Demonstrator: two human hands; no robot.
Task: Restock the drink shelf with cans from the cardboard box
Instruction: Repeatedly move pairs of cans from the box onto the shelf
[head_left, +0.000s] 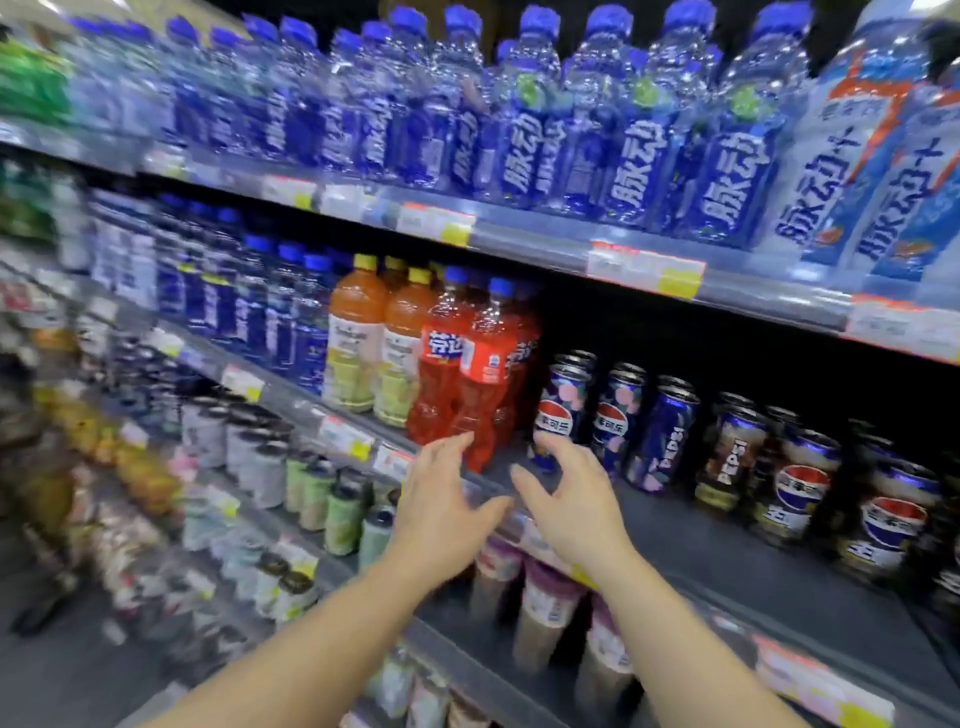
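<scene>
While both my hands hover at the front edge of the drink shelf (691, 525), left hand (441, 501) and right hand (566, 499) are spread, fingers loose, holding nothing. Cans: dark blue Pepsi cans (618, 415) with round logo and pale blossoms stand upright in rows toward the shelf's back, just right of the red bottles (467, 374); black-and-blue Pepsi cans (800, 488) further right.
</scene>
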